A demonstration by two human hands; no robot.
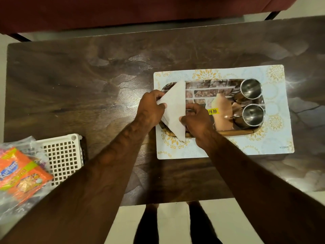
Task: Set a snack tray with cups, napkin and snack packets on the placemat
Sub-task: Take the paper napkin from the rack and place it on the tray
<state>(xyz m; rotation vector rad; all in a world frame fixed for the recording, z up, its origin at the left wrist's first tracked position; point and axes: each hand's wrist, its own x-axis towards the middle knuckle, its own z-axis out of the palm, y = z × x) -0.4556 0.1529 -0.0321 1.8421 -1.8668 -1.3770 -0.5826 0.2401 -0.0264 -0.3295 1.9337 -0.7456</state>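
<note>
Two hands are on the napkin [175, 110], a white triangle over the left end of the tray [218, 85], long edge pointing away from me. My left hand [151, 108] pinches its left corner, my right hand [197, 118] its right edge. Cups [251, 88] stand right; packets [21, 173] lie far left, nearer my left hand.

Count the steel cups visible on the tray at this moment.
2. Both stand at the right end of the tray: the far cup near its back corner, the near cup just in front of it. The hands and napkin could hide something at the left end.
</note>
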